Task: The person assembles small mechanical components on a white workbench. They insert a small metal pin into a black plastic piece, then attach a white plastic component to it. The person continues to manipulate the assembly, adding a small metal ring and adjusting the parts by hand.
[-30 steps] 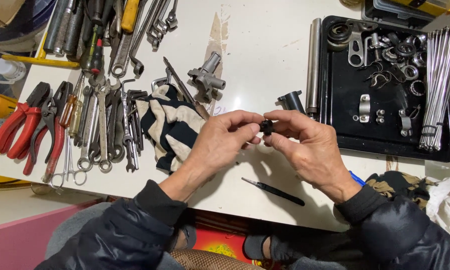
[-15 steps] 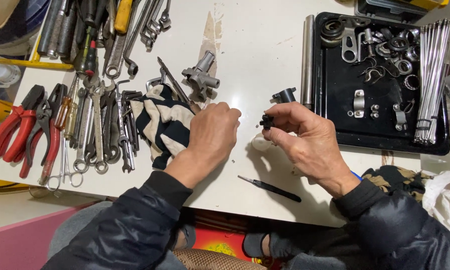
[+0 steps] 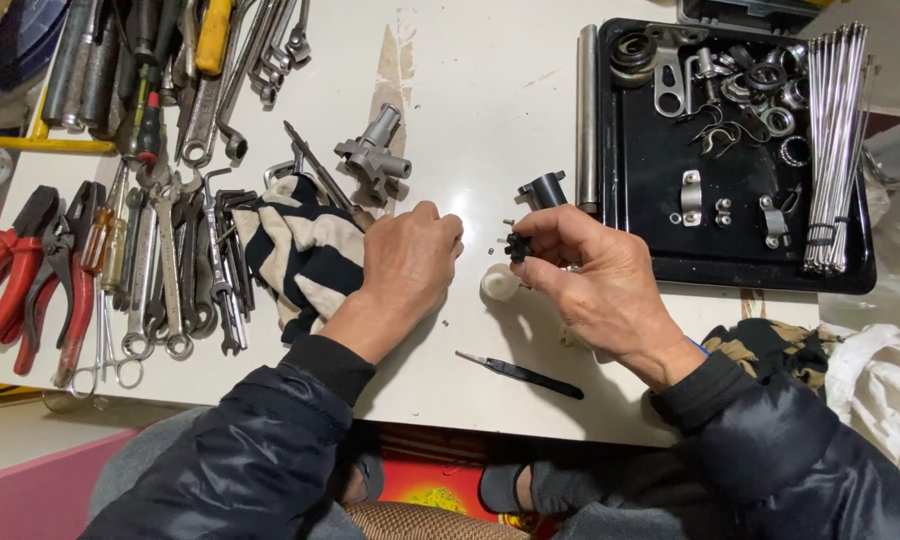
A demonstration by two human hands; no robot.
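Pinch the small black toothed part (image 3: 516, 246) firmly in your right hand (image 3: 595, 285) fingertips, above the white cap (image 3: 500, 282); keep your left hand (image 3: 408, 262), loosely curled and empty, just beside it to catch loose pieces

We see a white table (image 3: 490, 90), a black tray (image 3: 660, 215), red-handled pliers (image 3: 10, 270), a black-and-cream striped cloth (image 3: 305, 250), a yellow tool handle (image 3: 213, 35), and a small black part (image 3: 517, 246).
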